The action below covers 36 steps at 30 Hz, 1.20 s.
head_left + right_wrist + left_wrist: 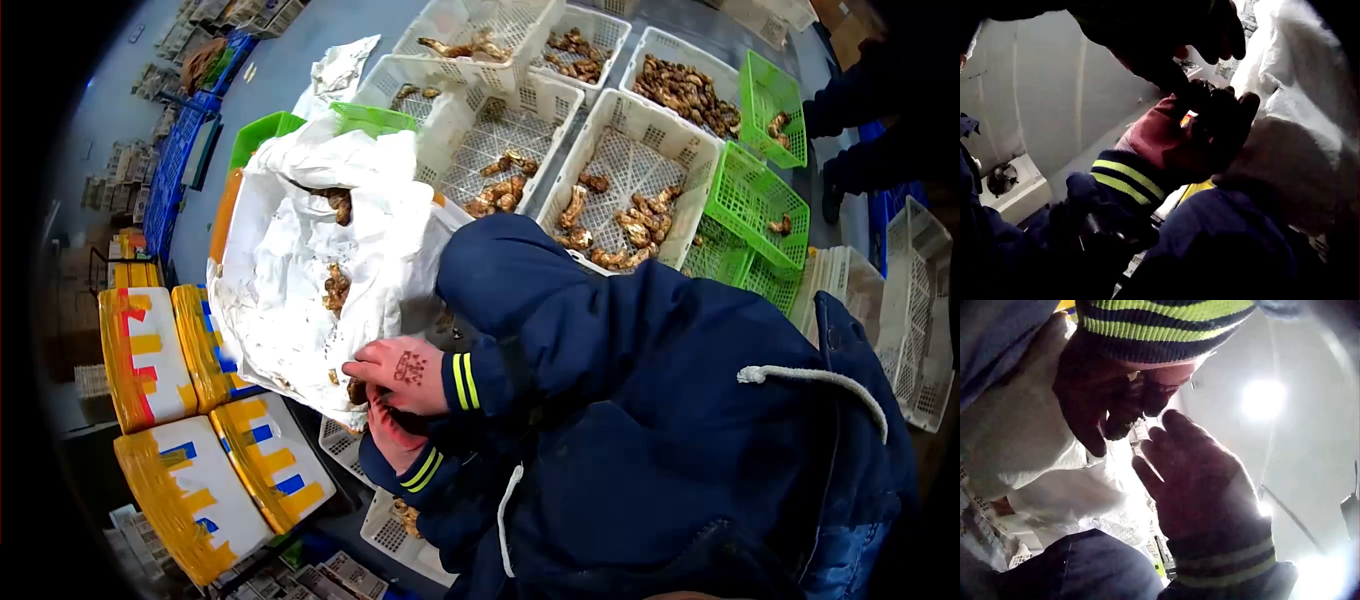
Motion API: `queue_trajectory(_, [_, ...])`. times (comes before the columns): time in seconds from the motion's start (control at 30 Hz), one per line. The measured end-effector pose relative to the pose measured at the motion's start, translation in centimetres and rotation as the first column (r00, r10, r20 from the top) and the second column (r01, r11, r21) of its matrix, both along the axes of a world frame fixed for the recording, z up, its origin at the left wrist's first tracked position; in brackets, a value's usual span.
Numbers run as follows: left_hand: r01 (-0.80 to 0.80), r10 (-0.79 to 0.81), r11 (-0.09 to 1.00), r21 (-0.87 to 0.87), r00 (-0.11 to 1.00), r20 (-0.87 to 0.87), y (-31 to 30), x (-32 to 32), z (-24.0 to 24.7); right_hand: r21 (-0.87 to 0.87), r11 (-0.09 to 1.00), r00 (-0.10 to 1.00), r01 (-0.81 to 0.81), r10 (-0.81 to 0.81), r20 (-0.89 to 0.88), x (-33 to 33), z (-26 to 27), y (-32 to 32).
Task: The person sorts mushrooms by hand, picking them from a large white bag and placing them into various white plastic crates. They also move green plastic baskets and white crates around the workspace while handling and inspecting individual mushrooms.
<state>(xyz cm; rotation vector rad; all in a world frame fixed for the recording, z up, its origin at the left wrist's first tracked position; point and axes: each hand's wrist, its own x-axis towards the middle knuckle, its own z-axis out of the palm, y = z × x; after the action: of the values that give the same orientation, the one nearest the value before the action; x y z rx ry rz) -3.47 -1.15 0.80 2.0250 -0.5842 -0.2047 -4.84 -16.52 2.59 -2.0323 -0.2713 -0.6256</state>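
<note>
In the head view my left hand (398, 440) is below my right hand (410, 378), both at the near edge of a box lined with white sheeting (275, 270). My left hand's curled fingers hold a small dark mushroom (357, 390), mostly hidden by the hands. The left wrist view has my left hand (1094, 387) in shadow, its thumb and fingers round the dark piece. Opposite it, my right hand (1200, 481) has fairly straight, spread fingers right by the piece. Brown mushrooms (337, 288) lie on the sheeting. A dark printed mark shows on the right hand's back.
White crates (690, 150) of brown knobbly mushrooms stand along the far side, with green baskets (745, 205) at right. Taped white foam boxes (185, 490) are stacked at lower left. Another person's dark legs (845, 125) show at upper right.
</note>
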Motion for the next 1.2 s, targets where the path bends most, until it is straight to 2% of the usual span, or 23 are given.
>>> queue_trajectory(0.07, [-0.173, 0.129, 0.968, -0.182, 0.964, -0.234, 0.8, -0.3, -1.4, 0.078, 0.997, 1.0, 0.025, -0.026, 0.004, 0.5, -0.1, -0.7])
queue_trajectory(0.2, [-0.222, 0.119, 0.952, -0.209, 0.902, -0.416, -0.3, 0.6, -0.4, 0.219, 0.972, 0.951, -0.08, 0.14, -0.275, 1.2, -1.5, -2.4])
queue_trajectory(0.23, [-0.343, 0.119, 0.872, -0.349, 0.84, -0.529, -0.9, 0.8, 0.4, 0.293, 0.951, 0.91, -0.099, 0.206, -0.36, 1.3, -1.5, -2.8])
queue_trajectory(0.27, [-0.473, 0.099, 0.754, -0.456, 0.768, -0.633, -1.4, 0.8, 1.0, 0.352, 0.932, 0.916, -0.09, 0.216, -0.339, 1.4, -1.6, -3.0])
queue_trajectory(0.4, [-0.524, 0.176, 0.734, -0.431, 0.76, -0.625, -1.9, 0.6, 2.1, 0.373, 0.914, 0.902, -0.157, 0.287, -0.322, 1.6, -1.8, -3.5])
queue_trajectory(0.47, [-0.487, 0.175, 0.75, -0.447, 0.799, -0.575, -1.6, 0.8, 1.6, 0.4, 0.9, 0.892, -0.175, 0.317, -0.321, 1.5, -1.8, -3.4])
queue_trajectory(0.5, [-0.373, 0.258, 0.909, -0.184, 0.853, -0.454, -0.1, 1.8, 0.9, 0.407, 0.897, 0.892, -0.175, 0.319, -0.32, 1.3, -1.7, -3.2])
queue_trajectory(0.53, [-0.372, 0.258, 0.91, -0.181, 0.853, -0.454, -0.8, 1.3, 1.3, 0.413, 0.895, 0.893, -0.171, 0.318, -0.319, 1.2, -1.7, -3.0])
queue_trajectory(0.57, [-0.222, 0.219, 0.975, -0.014, 0.969, -0.115, -1.8, 0.6, 1.6, 0.422, 0.889, 0.887, -0.179, 0.331, -0.322, 1.1, -1.7, -2.9])
queue_trajectory(0.6, [-0.12, 0.077, 0.973, 0.196, 0.974, 0.215, -3.0, 0.2, 1.9, 0.368, 0.91, 0.905, -0.193, 0.31, -0.291, 1.1, -1.9, -2.7])
queue_trajectory(0.63, [-0.365, 0.207, 0.893, -0.262, 0.852, -0.481, -4.3, 0.3, 2.0, 0.401, 0.903, 0.914, -0.153, 0.284, -0.29, 1.1, -2.0, -2.2])
queue_trajectory(0.67, [-0.39, -0.041, 0.791, -0.471, 0.735, -0.677, -6.2, -0.1, 3.2, 0.434, 0.894, 0.923, -0.114, 0.258, -0.287, 1.0, -1.7, -2.3])
queue_trajectory(0.73, [-0.283, 0.07, 0.902, -0.326, 0.841, -0.537, -6.9, -1.1, 3.4, 0.465, 0.878, 0.915, -0.113, 0.274, -0.295, 1.0, -1.3, -3.7])
queue_trajectory(0.8, [-0.201, -0.034, 0.896, -0.396, 0.858, -0.513, -6.8, -0.9, 3.4, 0.457, 0.888, 0.919, -0.055, 0.223, -0.324, 0.9, -0.4, -4.6])
queue_trajectory(0.83, [-0.223, -0.069, 0.85, -0.477, 0.85, -0.522, -6.9, -0.7, 3.5, 0.47, 0.882, 0.953, 0.016, 0.128, -0.273, 1.3, -0.4, -4.4])
queue_trajectory(0.87, [-0.177, -0.033, 0.898, -0.403, 0.886, -0.463, -6.8, -0.8, 3.8, 0.551, 0.833, 0.949, 0.054, 0.129, -0.287, 1.8, -0.5, -4.4])
queue_trajectory(0.93, [-0.043, -0.034, 0.954, -0.296, 0.968, -0.251, -7.9, -1.4, 4.6, 0.721, 0.691, 0.919, -0.054, 0.317, -0.235, 2.6, 1.6, -7.6])
queue_trajectory(0.97, [-0.035, -0.041, 0.956, -0.291, 0.968, -0.249, -7.6, -1.4, 4.7, 0.865, 0.459, 0.91, -0.2, 0.414, -0.009, 3.7, 1.5, -9.0])
queue_trajectory(1.0, [-0.094, -0.067, 0.915, -0.393, 0.924, -0.377, -6.9, -1.4, 4.9, 0.919, 0.192, 0.866, -0.344, 0.444, 0.232, 4.6, 1.3, -10.7])
queue_trajectory(1.03, [-0.165, -0.114, 0.858, -0.486, 0.862, -0.494, -6.7, -1.5, 4.8, 0.922, 0.092, 0.868, -0.375, 0.385, 0.315, 4.2, 1.4, -13.4])
queue_trajectory(1.07, [-0.153, -0.126, 0.861, -0.485, 0.859, -0.496, -6.6, -1.6, 4.9, 0.913, -0.007, 0.866, -0.409, 0.312, 0.39, 3.0, 2.1, -16.5])
queue_trajectory(1.13, [-0.173, -0.084, 0.881, -0.44, 0.858, -0.507, -6.8, -1.7, 5.0, 0.943, 0.043, 0.917, -0.329, 0.253, 0.309, -1.1, 2.7, -22.2])
queue_trajectory(1.2, [-0.188, -0.062, 0.886, -0.424, 0.858, -0.51, -7.1, -1.6, 5.3, 0.902, -0.028, 0.866, -0.43, 0.27, 0.421, -4.7, 0.9, -26.8])
